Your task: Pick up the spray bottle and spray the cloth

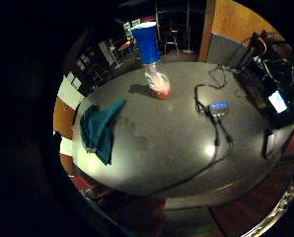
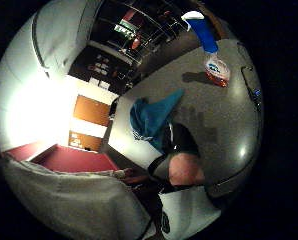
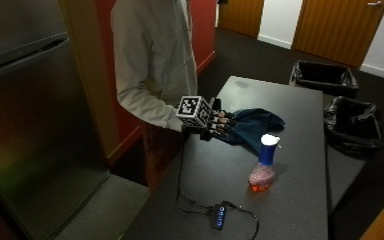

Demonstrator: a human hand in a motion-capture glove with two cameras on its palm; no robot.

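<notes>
A spray bottle (image 3: 264, 170) with a white head, blue neck and reddish liquid in its base stands upright on the dark grey table (image 3: 292, 100). A crumpled teal cloth (image 3: 255, 127) lies on the table behind it, nearer the person. My gloved right hand (image 3: 212, 126) hovers over the table's left edge beside the cloth, fingers relaxed and holding nothing. It is well short of the bottle. Both palm views look down on the bottle (image 1: 154, 74) (image 2: 214, 55) and the cloth (image 1: 100, 129) (image 2: 151, 120) from a distance.
A small USB hub (image 3: 218, 216) with blue lights and a black cable lies on the table's near end, also in the little finger side view as the hub (image 1: 218, 108). Two black-lined bins (image 3: 324, 77) (image 3: 353, 125) stand beyond the table. A steel fridge (image 3: 32, 125) is at left.
</notes>
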